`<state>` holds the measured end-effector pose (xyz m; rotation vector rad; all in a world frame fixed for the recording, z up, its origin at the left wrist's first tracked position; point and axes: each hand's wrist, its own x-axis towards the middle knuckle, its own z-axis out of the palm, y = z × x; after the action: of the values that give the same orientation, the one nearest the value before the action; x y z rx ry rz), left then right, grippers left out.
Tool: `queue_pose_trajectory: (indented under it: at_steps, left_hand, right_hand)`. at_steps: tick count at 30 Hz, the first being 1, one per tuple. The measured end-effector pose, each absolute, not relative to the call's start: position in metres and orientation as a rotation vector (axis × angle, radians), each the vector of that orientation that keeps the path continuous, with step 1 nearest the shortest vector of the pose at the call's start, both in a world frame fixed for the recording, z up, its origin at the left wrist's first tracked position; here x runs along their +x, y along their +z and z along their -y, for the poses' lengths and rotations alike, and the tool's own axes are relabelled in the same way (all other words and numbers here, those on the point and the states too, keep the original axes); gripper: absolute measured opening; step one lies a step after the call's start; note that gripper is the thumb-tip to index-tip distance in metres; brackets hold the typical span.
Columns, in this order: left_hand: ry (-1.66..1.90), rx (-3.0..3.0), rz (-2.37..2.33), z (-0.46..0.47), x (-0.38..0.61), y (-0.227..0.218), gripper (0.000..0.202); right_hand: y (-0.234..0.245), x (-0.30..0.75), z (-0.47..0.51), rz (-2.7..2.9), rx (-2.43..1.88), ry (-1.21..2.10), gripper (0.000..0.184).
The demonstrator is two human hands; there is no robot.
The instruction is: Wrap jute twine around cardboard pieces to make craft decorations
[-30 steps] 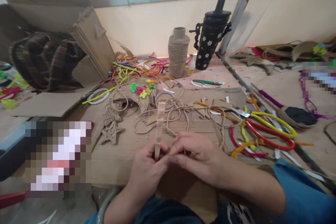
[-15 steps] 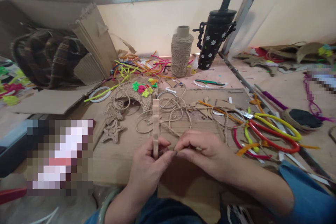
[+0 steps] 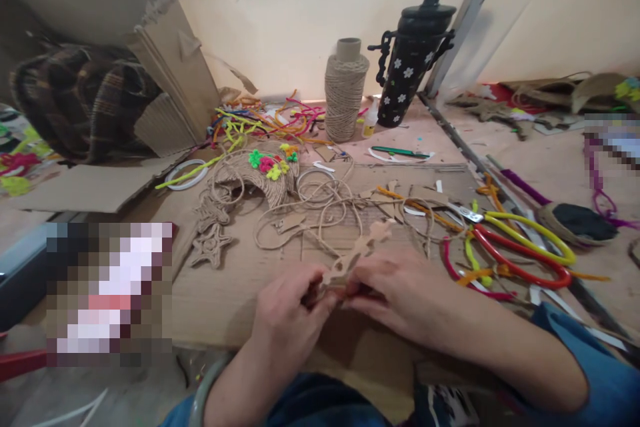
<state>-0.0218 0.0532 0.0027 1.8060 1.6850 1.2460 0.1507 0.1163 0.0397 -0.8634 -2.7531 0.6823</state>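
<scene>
Both hands meet low in the middle of the view over a sheet of cardboard. My left hand (image 3: pixel 287 317) pinches the near end of a flat cardboard cut-out (image 3: pixel 357 250) with a wavy edge. My right hand (image 3: pixel 395 287) is closed on the same piece beside it, fingers pressed at a strand of jute twine (image 3: pixel 320 207) that trails from the loose coils behind. The cut-out tilts away to the right, lying low toward the table. A green bangle shows on my left wrist and a blue sleeve on my right arm.
A spool of jute twine (image 3: pixel 346 90) and a black flowered bottle (image 3: pixel 413 67) stand at the back. Coloured pipe cleaners (image 3: pixel 265 123), a twine-covered crescent with bright flowers (image 3: pixel 265 170), twine stars (image 3: pixel 213 243), scissors with red and yellow handles (image 3: pixel 520 247) and a checked bag (image 3: pixel 75 97) lie around.
The cut-out stood upright on edge in my left hand; now it is tipped over to the right and lies low. Both hands have closed in together on its near end.
</scene>
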Motion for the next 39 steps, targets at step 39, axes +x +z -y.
queue_pose_trajectory:
  at_steps: [39]
  left_hand:
    - [1.230, 1.356, -1.658, -0.055, -0.028, 0.001, 0.011]
  right_hand:
    - [0.034, 0.142, -0.117, 2.244, -0.745, 0.960, 0.008]
